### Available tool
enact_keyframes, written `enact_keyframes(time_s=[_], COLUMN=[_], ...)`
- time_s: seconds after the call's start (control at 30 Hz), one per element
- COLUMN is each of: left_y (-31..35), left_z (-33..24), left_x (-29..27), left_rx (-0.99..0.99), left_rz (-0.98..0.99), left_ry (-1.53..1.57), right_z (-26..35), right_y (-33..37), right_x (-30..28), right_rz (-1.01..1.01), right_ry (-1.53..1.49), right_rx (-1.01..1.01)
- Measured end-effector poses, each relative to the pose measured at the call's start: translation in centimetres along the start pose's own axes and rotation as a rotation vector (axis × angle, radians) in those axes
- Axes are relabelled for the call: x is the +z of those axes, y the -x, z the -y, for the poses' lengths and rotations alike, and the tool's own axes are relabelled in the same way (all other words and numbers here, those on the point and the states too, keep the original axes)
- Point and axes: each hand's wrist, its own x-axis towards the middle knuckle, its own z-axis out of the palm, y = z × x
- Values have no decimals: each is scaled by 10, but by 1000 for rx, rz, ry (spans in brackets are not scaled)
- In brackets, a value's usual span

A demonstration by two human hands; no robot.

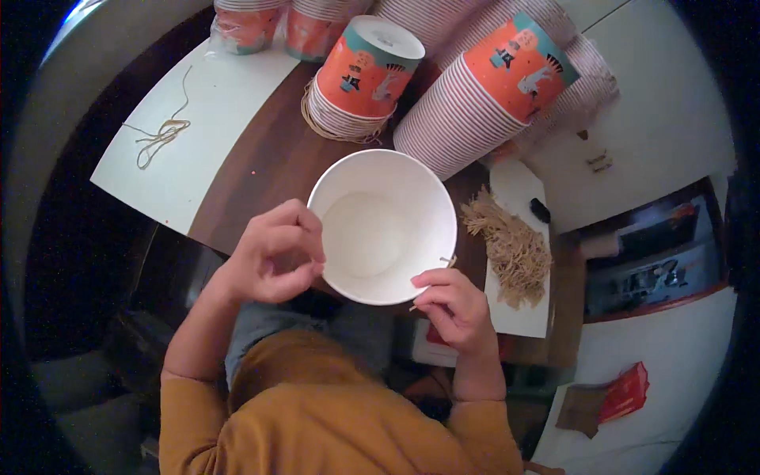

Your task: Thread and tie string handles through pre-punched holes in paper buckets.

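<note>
Dark brown tabletop is showing a faint wood grain, with a smooth white panel flanking it on the left. Wide white paper tub is sitting before me at the table's near edge, its round mouth facing up toward me, its inner wall looking smooth and matte, its rim rolled. My right hand is gripping the rim at lower right, thumb and fingers pinching there, with a short tan twine end poking out just beside them. My left hand is curling at the left rim, thumb and forefinger bending toward each other; whether they are pinching anything, I cannot tell. Beyond the tub, a short upturned stack is wearing orange and teal print, coarse cord circling its ridged lower part. Taller stack is leaning to its right, its many rims making pinkish stripes. Frayed, fibrous twine bundle is lying to my right; thin loose cord is looping over the left panel.
</note>
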Motion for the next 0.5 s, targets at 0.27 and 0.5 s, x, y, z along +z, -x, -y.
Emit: enact_keyframes(time_s=[0.27,0.5], left_y=[18,36], left_z=[14,18], left_x=[7,25], left_rx=[17,-590], left_rz=[-144,-567], left_ry=[-6,433], right_z=[31,30], right_y=[9,4], right_x=[22,55], right_rz=[59,60], right_ry=[287,623], right_rx=[-187,-437])
